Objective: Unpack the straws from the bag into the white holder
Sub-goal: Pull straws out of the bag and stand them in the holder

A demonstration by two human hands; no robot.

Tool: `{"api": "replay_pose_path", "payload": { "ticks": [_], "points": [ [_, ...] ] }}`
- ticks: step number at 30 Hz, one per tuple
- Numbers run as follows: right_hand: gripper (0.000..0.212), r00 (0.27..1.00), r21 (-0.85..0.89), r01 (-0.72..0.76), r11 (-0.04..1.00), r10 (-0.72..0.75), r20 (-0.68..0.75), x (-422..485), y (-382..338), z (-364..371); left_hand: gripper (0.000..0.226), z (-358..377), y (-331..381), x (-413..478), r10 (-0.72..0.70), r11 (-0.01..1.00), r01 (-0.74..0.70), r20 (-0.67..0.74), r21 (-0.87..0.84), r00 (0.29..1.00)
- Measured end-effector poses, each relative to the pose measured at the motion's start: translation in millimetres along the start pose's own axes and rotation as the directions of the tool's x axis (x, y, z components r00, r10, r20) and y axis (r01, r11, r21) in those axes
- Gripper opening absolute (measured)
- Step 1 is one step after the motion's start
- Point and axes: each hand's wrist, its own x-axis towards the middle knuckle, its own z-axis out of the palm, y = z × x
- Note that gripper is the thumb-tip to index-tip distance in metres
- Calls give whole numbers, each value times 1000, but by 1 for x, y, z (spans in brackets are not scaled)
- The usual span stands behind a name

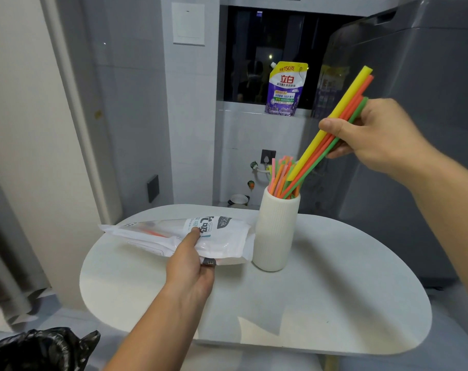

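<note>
Over the white worktop (321, 290), right hand (374, 135) pinching straws (342, 113) should lower them steeply into the holder (275, 231), left hand (192, 266) clamping the bag (222, 236).

Yellow, orange, green straws (342, 121). White ribbed holder (274, 234). White bag (216, 236), black and blue letters. Purple and yellow pouch (285, 88). White table (334, 290).
</note>
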Motion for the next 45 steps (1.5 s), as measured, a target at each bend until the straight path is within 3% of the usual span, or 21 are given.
{"api": "replay_pose_path", "payload": {
  "ticks": [12,24,31,35,37,41,45],
  "points": [
    [11,996,-84,-29,996,36,87,10,3,21,35,-1,-2,0,-7,1000,7,3,5,1000],
    [33,988,-222,-86,971,112,105,8,25,57,36,0,-1,0,-6,1000,6,-10,-12,1000],
    [29,993,-251,-75,965,95,66,-1,24,62,37,-1,-1,1,-8,1000,8,-4,-9,1000],
    [77,996,-196,-92,976,94,3,-3,24,64,36,0,-1,-2,-14,1000,14,-6,-9,1000],
    [90,998,-131,-58,990,54,-36,-3,19,63,36,1,-1,-2,-13,1000,13,-8,-8,1000],
    [72,998,-157,31,987,-40,-50,1,14,65,37,1,-2,-3,-12,1000,12,-11,-9,1000],
    [51,994,-400,76,913,-36,107,-1,19,72,39,2,-2,-3,-9,1000,9,-11,-7,1000]
  ]
}}
